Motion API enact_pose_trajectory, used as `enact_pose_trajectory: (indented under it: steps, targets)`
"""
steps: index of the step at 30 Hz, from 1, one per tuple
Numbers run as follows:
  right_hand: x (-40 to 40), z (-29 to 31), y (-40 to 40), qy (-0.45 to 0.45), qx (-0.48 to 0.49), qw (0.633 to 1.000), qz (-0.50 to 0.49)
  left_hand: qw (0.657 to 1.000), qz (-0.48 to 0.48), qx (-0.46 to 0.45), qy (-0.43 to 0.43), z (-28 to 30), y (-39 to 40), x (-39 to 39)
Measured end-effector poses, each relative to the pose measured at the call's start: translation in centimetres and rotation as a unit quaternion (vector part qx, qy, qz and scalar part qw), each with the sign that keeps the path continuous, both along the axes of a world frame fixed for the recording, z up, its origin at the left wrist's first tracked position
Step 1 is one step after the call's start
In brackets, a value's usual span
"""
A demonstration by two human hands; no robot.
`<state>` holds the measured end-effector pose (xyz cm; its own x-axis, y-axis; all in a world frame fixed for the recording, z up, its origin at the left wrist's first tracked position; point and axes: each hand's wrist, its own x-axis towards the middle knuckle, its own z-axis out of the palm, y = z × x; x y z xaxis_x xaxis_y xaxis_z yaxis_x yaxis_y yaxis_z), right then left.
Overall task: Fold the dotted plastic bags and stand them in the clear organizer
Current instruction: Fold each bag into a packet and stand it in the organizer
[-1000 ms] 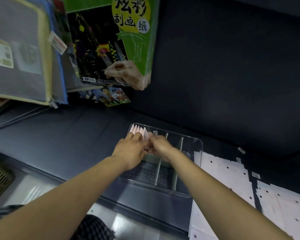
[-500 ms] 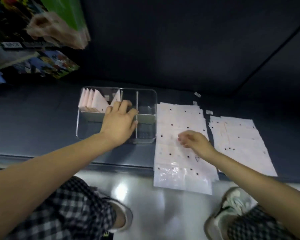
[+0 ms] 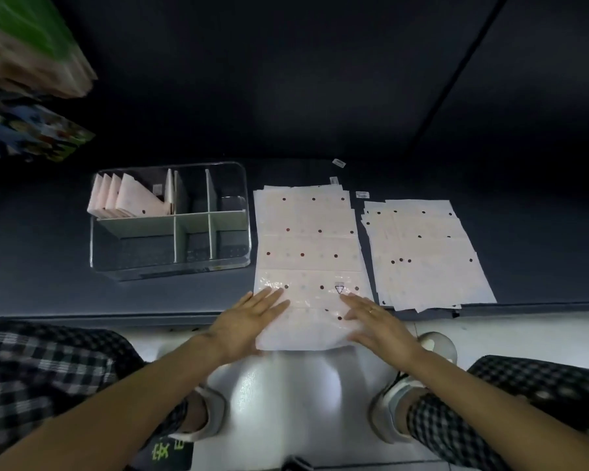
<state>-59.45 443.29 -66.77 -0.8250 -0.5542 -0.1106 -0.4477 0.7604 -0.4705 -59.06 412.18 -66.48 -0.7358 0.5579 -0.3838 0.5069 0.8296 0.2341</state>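
A pale pink, dark-dotted plastic bag (image 3: pixel 306 253) lies flat on the dark grey shelf surface (image 3: pixel 48 266), on top of a pile of the same bags, with its near end hanging over the shelf's front edge. The left hand (image 3: pixel 249 321) rests on the near left corner of this bag, fingers straight and spread flat, holding nothing. The right hand (image 3: pixel 376 322) rests on the near right corner in the same way, palm down with fingers extended; a ring shows on one finger.

Just left of the bag stands the clear rectangular plastic organizer with pale dividers (image 3: pixel 170 263). Its far left compartment holds a row of folded pink triangular bags (image 3: pixel 123 198) standing on edge and leaning together; one more folded piece stands against the divider beside them. The other compartments show only dividers.

Just right of the bag, apart by a narrow gap, lies a second fanned stack of dotted bags (image 3: pixel 425 253). Small white labels (image 3: pixel 338 162) lie beyond the bag's far edge.
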Motion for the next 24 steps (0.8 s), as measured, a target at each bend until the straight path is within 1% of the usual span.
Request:
enact_pose_trajectory:
  steps: [2, 4, 5, 6, 8, 9, 10, 13, 14, 15, 16, 17, 19, 20, 21, 22, 24]
  targets:
    - [0.0, -0.4, -0.1, 0.017, -0.015, 0.999, -0.024, 1.0, 0.006, 0.028, 0.01, 0.1, -0.3, 0.2]
    - [-0.3, -0.6, -0.1, -0.002, -0.031, 0.999, -0.042, 0.998, 0.016, 0.054, -0.007, 0.6, -0.2, 0.4]
    - [-0.7, -0.4, -0.1, -0.037, -0.048, 0.997, -0.053, 0.996, 0.03, 0.075, -0.023, 1.0, 0.0, 0.4]
    - [-1.2, 0.2, -0.3, -0.094, -0.069, 0.991, -0.066, 0.993, 0.05, 0.099, -0.043, 1.5, 0.3, 0.5]
    - [-2.8, 2.3, -0.3, -0.242, -0.107, 0.96, -0.096, 0.978, 0.105, 0.147, -0.101, 3.0, 0.9, 0.1]
    - [-3.8, 3.6, -0.1, -0.3, -0.112, 0.941, -0.106, 0.965, 0.142, 0.176, -0.136, 3.7, 1.2, -0.2]
    - [-4.8, 4.9, 0.2, -0.33, -0.103, 0.932, -0.109, 0.946, 0.178, 0.213, -0.165, 4.5, 1.4, -0.4]
    - [-7.0, 7.7, 1.5, -0.362, -0.097, 0.917, -0.135, 0.878, 0.263, 0.334, -0.22, 6.2, 2.1, -1.3]
    - [-7.4, 7.9, 1.8, -0.375, -0.122, 0.907, -0.151, 0.854, 0.287, 0.368, -0.228, 6.5, 2.4, -1.6]
    - [-7.7, 8.0, 2.0, -0.397, -0.165, 0.886, -0.176, 0.837, 0.31, 0.391, -0.224, 6.6, 2.6, -2.0]
    - [-8.0, 7.7, 2.2, -0.421, -0.216, 0.858, -0.202, 0.828, 0.33, 0.403, -0.21, 6.7, 2.8, -2.5]
    - [-8.2, 7.7, 2.2, -0.437, -0.261, 0.832, -0.222, 0.826, 0.342, 0.407, -0.188, 6.7, 3.0, -3.0]
    - [-8.7, 7.0, 2.1, -0.446, -0.312, 0.805, -0.237, 0.82, 0.366, 0.414, -0.149, 6.4, 3.4, -4.0]
    - [-9.0, 6.7, 1.9, -0.439, -0.326, 0.802, -0.239, 0.81, 0.385, 0.423, -0.133, 6.2, 3.5, -4.4]
    - [-9.2, 6.5, 1.5, -0.424, -0.333, 0.805, -0.247, 0.798, 0.404, 0.432, -0.118, 6.0, 3.6, -4.8]
    - [-9.6, 6.2, 1.2, -0.393, -0.329, 0.818, -0.263, 0.788, 0.42, 0.438, -0.102, 5.8, 3.7, -5.1]
    - [-10.6, 5.5, 0.4, -0.317, -0.312, 0.84, -0.312, 0.783, 0.442, 0.434, -0.06, 5.6, 4.1, -5.5]
